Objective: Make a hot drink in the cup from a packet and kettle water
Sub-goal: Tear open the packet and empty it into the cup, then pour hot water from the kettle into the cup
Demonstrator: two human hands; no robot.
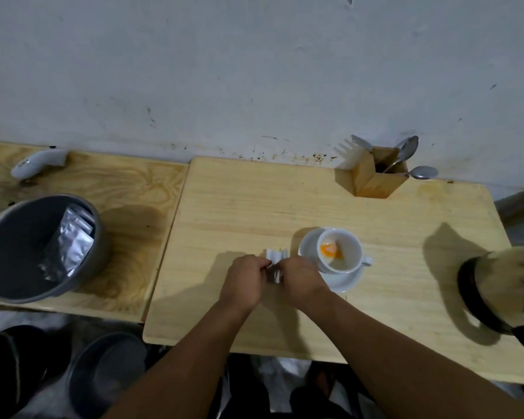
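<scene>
A white cup [348,261] stands on a white saucer [345,281] right of the table's middle, with orange powder [330,250] lying inside it. Just left of the saucer my left hand [244,281] and my right hand [300,278] meet, both pinching a small silver-white packet [275,258] between them above the tabletop. The packet's top sticks out beyond my fingers; its lower part is hidden. A kettle [496,291] with a dark band and handle sits at the right edge, partly cut off.
A wooden holder [372,176] with spoons and a fork stands at the back by the wall. A grey bowl [18,255] with several silver packets sits on the left table. A white object [38,163] lies at the back left. Dark round containers are on the floor below.
</scene>
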